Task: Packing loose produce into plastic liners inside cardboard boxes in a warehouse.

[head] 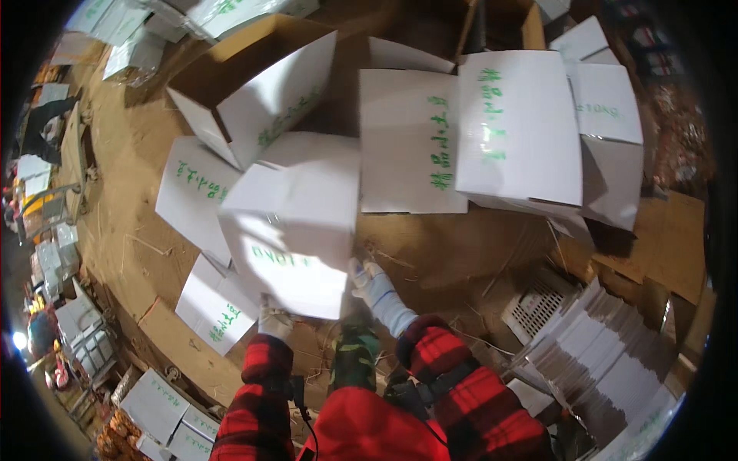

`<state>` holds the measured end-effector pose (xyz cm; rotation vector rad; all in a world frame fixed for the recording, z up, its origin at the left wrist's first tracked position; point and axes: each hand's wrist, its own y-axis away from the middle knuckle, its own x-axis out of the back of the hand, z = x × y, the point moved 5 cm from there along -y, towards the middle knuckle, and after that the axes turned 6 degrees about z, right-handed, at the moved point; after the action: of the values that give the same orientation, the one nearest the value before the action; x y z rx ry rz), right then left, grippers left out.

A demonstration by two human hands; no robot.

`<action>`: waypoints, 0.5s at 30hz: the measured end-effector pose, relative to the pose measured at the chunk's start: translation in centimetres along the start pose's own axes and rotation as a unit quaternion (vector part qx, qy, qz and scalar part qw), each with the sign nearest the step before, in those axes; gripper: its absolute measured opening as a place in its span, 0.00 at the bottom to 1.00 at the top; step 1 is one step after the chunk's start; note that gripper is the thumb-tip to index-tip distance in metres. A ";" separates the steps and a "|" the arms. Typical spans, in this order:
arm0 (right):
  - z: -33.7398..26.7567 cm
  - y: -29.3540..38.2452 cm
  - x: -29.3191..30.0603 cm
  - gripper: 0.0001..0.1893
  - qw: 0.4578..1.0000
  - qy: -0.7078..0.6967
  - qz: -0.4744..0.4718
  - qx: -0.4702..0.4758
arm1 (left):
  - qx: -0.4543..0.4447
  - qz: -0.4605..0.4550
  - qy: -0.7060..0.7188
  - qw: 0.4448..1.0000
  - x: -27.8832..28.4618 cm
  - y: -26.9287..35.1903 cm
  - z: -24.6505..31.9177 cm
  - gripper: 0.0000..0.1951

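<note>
A white cardboard box [288,201] with green print stands before me, between my two gloved hands. At its near left corner is my left hand [275,318], fingers pressed to or under the edge. Along its right side lies my right hand [363,276], its fingers against the box wall. Both hands seem to hold the box, though their fingertips are partly hidden. An open white box [271,104] with a brown inside is tilted behind it. More white box panels [202,190] lie to the left, one of them close to my left hand.
Several white cartons [519,127] stand at the upper right, some with open tops. At the lower right are a stack of flattened cardboard [599,357] and a white plastic crate [536,305]. Closed boxes [155,403] sit at the lower left. A flat cart [75,161] stands at the far left.
</note>
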<state>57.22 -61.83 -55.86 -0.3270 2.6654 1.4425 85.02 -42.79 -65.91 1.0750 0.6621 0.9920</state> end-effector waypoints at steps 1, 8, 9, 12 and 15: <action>2.6 0.4 3.2 0.32 0.997 0.042 0.060 0.026 | -0.012 -0.091 -0.041 0.995 -3.5 2.6 -1.7 0.36; 5.3 20.4 16.5 0.20 0.953 0.075 0.292 0.015 | -0.147 -0.248 -0.422 0.860 -14.2 30.3 7.6 0.19; 4.1 24.5 17.6 0.20 0.926 0.171 0.331 0.060 | -0.194 -0.264 -0.483 0.812 -14.6 33.6 6.8 0.18; 0.7 35.0 18.9 0.16 0.897 0.054 0.428 0.098 | -0.287 -0.452 -0.692 0.484 -15.6 43.0 -0.2 0.15; 0.7 43.8 21.3 0.30 0.894 0.041 0.425 0.133 | -0.241 -0.486 -0.781 0.309 -20.4 55.3 -8.0 0.08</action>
<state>26.36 -41.04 -24.44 0.9360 3.1763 1.1477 51.19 -50.19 -17.57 0.3984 -0.6993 -1.0915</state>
